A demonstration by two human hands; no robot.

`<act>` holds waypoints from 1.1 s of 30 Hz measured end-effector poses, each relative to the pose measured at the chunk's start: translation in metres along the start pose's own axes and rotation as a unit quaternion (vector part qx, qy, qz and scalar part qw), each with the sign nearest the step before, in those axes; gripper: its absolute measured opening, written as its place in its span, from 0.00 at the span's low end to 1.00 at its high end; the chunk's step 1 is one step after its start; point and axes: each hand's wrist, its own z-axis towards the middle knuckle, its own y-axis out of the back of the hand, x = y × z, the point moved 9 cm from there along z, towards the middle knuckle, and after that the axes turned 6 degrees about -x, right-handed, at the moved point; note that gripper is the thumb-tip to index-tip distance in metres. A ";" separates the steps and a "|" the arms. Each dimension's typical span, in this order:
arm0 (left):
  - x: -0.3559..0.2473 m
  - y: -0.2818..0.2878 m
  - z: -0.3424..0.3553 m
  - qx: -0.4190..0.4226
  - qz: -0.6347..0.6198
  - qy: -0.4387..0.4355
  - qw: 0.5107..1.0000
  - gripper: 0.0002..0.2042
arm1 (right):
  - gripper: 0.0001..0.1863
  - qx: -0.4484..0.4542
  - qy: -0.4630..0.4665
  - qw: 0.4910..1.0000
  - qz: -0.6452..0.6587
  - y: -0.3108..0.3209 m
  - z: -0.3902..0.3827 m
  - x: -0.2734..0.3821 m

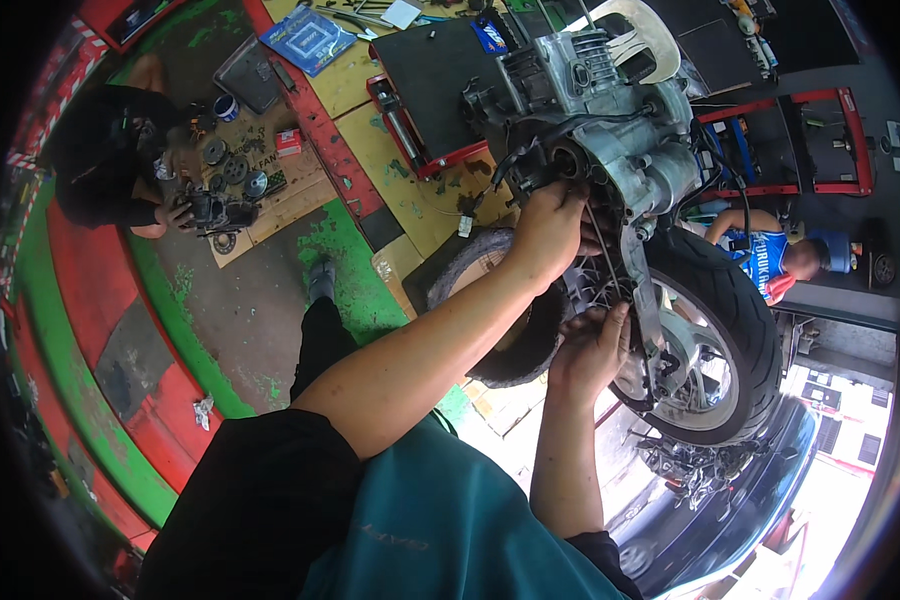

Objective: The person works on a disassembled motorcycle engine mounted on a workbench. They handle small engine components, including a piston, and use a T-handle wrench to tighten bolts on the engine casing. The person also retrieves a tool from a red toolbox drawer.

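A grey scooter engine (630, 150) stands on the bench, joined to a rear wheel with a black tire (750, 340). My left hand (550, 235) reaches up to the engine's underside, fingers closed near a round dark opening; what they grip is hidden. Below it, my right hand (592, 350) is closed with thumb and fingers pinched by the wheel, at the lower end of a thin dark cable (602, 250). That cable runs up toward the left hand. A loose worn tire (515, 365) lies just left of my right hand.
Left of the engine are a red-edged tool tray (410, 125) and a blue packet (308, 40). At far left a person (110, 160) handles engine parts on cardboard (295, 190). Another person in blue (767, 262) is beyond the wheel. A dark car (740, 500) stands lower right.
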 end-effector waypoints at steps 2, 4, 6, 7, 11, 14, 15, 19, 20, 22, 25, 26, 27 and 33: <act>0.000 0.002 -0.001 0.001 0.020 -0.021 1.000 0.13 | 0.11 -0.023 -0.061 0.998 0.017 0.006 0.008 -0.017; -0.001 0.000 0.001 0.007 0.031 -0.038 0.999 0.13 | 0.13 -0.011 -0.021 1.000 0.019 0.006 0.014 -0.010; -0.004 -0.004 -0.002 0.020 0.034 -0.046 0.998 0.13 | 0.15 0.000 -0.002 1.000 0.027 0.008 0.014 -0.006; -0.005 -0.005 -0.004 0.021 0.036 -0.047 0.998 0.13 | 0.15 0.007 -0.003 0.999 0.034 0.009 0.013 -0.006; -0.003 0.000 0.001 0.011 0.038 -0.028 0.999 0.13 | 0.14 -0.006 0.020 1.000 0.018 0.002 0.002 0.003; 0.000 0.004 0.002 0.024 0.012 -0.004 1.000 0.13 | 0.17 0.013 0.111 0.992 -0.050 -0.005 -0.014 0.019; 0.000 0.003 0.002 0.033 0.000 0.001 0.999 0.14 | 0.17 0.009 0.124 0.990 -0.064 -0.007 -0.017 0.023; -0.003 -0.001 -0.001 0.025 -0.033 0.021 0.999 0.15 | 0.18 -0.013 0.130 0.987 -0.096 -0.014 -0.025 0.038; -0.003 -0.002 -0.001 0.022 -0.039 0.017 0.999 0.15 | 0.19 -0.018 0.120 0.988 -0.097 -0.014 -0.025 0.038; -0.005 -0.003 -0.001 0.014 -0.042 0.011 0.999 0.16 | 0.19 -0.025 0.125 0.988 -0.088 -0.013 -0.025 0.041; -0.009 -0.002 -0.001 0.002 -0.031 0.002 1.000 0.16 | 0.20 -0.012 0.113 0.991 -0.074 -0.016 -0.024 0.044; -0.011 -0.002 -0.001 0.001 -0.026 -0.005 1.000 0.16 | 0.21 -0.004 0.107 0.992 -0.069 -0.018 -0.024 0.045; -0.012 -0.003 -0.001 0.000 -0.020 -0.011 1.000 0.16 | 0.21 -0.012 0.115 0.989 -0.088 -0.018 -0.023 0.046; -0.014 -0.003 -0.001 -0.014 0.001 -0.033 0.999 0.16 | 0.21 -0.013 0.118 0.985 -0.124 -0.013 -0.017 0.042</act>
